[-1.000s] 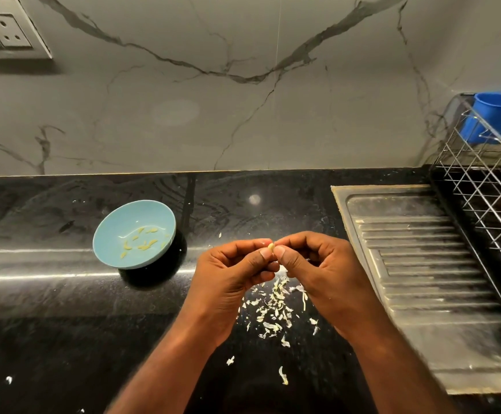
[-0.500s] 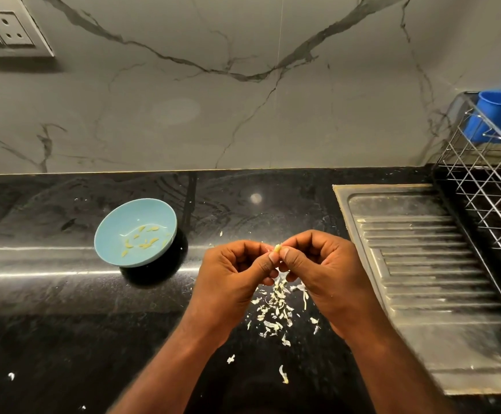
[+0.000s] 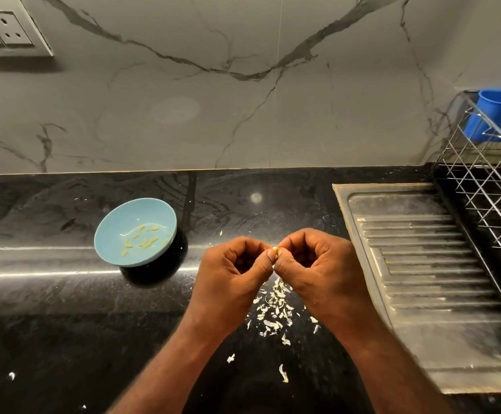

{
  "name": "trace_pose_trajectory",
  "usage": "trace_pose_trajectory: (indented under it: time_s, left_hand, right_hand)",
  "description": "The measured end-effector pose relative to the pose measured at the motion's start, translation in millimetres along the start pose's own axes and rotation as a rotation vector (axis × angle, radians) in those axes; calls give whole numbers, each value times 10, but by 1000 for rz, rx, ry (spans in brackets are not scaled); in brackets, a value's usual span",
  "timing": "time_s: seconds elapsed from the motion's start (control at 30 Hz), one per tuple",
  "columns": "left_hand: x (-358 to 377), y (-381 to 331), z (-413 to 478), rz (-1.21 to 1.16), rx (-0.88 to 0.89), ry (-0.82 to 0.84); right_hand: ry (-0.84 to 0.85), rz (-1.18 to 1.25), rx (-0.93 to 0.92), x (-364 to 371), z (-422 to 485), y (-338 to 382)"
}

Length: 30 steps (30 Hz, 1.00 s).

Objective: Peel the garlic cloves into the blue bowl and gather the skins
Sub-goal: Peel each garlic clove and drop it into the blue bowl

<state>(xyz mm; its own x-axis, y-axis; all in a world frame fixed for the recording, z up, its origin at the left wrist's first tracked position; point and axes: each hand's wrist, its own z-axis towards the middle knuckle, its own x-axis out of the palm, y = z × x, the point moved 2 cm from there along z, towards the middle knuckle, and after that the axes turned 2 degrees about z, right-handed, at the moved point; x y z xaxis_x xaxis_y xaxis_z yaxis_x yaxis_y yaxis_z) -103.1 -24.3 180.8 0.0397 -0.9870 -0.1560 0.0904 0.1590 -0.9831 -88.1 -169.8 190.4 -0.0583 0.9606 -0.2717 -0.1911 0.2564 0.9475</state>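
Observation:
A small pale garlic clove (image 3: 275, 250) is pinched between the fingertips of both hands above the black counter. My left hand (image 3: 234, 270) and my right hand (image 3: 315, 264) are curled, thumbs meeting at the clove. Only the clove's tip shows; the rest is hidden by fingers. A light blue bowl (image 3: 110, 234) sits to the left of my hands and holds several peeled yellowish cloves (image 3: 144, 239). A loose pile of white garlic skins (image 3: 274, 312) lies on the counter just below my hands, with a few stray flakes (image 3: 283, 373) nearer to me.
A steel drainboard (image 3: 422, 264) lies right of my hands. A wire dish rack (image 3: 488, 186) with a blue plastic mug (image 3: 500, 115) stands at the far right. The marble wall carries a socket plate (image 3: 7, 31) at top left.
Both hands have shifted slightly while working the clove, the fingers curling tighter around it. The bowl and the skin pile have not moved.

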Motion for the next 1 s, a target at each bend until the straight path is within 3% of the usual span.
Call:
trace_pose_trajectory:
  time_s: [0.3, 0.6, 0.9, 1.0]
  left_hand:
    - [14, 29, 20, -204, -84, 43]
    - [23, 29, 19, -299, -119, 67]
    - [37, 6, 6, -383, -181, 76]
    - [38, 20, 16, -515, -236, 38]
  right_hand:
    - [11, 104, 26, 4, -30, 5]
    - [48, 384, 160, 38, -24, -14]
    - [28, 388, 126, 36, -15, -65]
    - [10, 460, 155, 37, -1, -82]
